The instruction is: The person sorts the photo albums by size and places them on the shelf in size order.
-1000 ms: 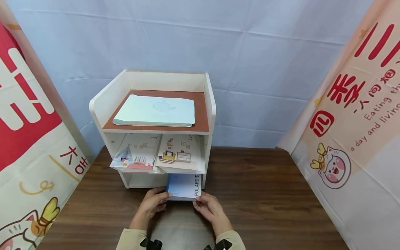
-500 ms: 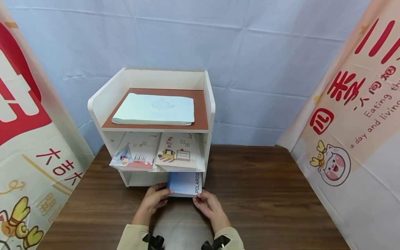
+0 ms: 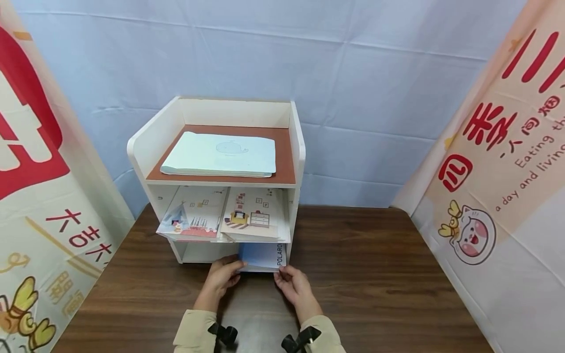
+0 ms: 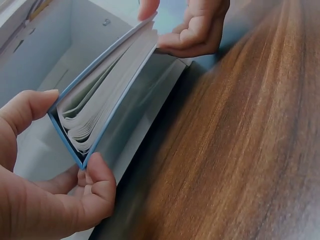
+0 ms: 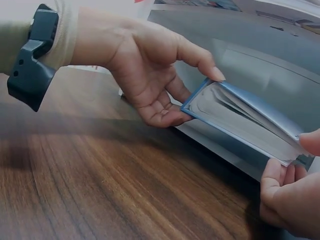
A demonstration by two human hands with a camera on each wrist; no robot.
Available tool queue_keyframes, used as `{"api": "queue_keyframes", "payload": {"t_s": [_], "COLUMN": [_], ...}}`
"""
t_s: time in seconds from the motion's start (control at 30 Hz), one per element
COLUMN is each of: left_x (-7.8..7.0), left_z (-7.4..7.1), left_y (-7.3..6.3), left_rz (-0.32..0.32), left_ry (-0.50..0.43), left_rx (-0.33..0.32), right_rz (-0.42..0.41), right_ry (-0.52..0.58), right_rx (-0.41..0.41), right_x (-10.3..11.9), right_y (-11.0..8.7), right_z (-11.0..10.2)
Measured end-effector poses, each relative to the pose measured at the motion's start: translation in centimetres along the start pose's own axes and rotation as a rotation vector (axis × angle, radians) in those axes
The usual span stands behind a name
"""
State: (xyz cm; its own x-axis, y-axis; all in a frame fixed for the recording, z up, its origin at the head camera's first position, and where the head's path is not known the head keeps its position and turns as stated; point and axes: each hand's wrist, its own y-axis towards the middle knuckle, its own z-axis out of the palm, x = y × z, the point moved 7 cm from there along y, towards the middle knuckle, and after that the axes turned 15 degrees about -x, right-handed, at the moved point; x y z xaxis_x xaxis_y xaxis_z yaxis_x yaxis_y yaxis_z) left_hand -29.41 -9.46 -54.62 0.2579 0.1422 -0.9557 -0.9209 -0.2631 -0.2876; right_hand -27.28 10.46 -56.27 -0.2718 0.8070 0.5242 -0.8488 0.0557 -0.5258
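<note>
A blue-covered photo album (image 3: 263, 258) marked "POLARO…" in the head view lies partly inside the right side of the bottom compartment of a white desktop shelf (image 3: 301, 162). My left hand (image 3: 221, 279) pinches its left front corner at the spine, thumb on top and fingers beneath. At the opposite front corner, my right hand (image 3: 295, 289) pinches it the same way. Between the covers, pale pages (image 4: 112, 85) show, slightly fanned apart. In the right wrist view the album's front edge (image 5: 240, 131) tilts above the compartment floor. Its back part is hidden under the middle shelf.
Two illustrated booklets (image 3: 194, 215) fill the middle compartment, jutting slightly over its front edge. On the brown top shelf (image 3: 282, 157) lies a pale sketchbook (image 3: 212, 154) with a whale drawing. The shelf stands on a dark wooden table (image 3: 375, 274), with a light blue cloth (image 3: 353, 98) behind.
Both hands have slid the album farther back into the bottom compartment. Less of its cover lettering shows now. The grip at both corners stays the same.
</note>
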Motion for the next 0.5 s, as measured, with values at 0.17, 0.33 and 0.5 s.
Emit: {"api": "queue_keyframes", "payload": {"t_s": [0.17, 0.33, 0.5], "left_x": [0.28, 0.50, 0.66], "left_z": [0.28, 0.24, -0.02], "left_y": [0.37, 0.26, 0.19], "left_rz": [0.011, 0.027, 0.044], "left_ry": [-0.029, -0.067, -0.050], "left_rx": [-0.032, -0.085, -0.126], "right_rz": [-0.023, -0.063, -0.109], "right_ry": [0.035, 0.008, -0.017], "right_rx": [-0.026, -0.070, -0.093], "right_x": [0.10, 0.26, 0.59], "right_y": [0.22, 0.38, 0.15], "right_z": [-0.02, -0.17, -0.14]}}
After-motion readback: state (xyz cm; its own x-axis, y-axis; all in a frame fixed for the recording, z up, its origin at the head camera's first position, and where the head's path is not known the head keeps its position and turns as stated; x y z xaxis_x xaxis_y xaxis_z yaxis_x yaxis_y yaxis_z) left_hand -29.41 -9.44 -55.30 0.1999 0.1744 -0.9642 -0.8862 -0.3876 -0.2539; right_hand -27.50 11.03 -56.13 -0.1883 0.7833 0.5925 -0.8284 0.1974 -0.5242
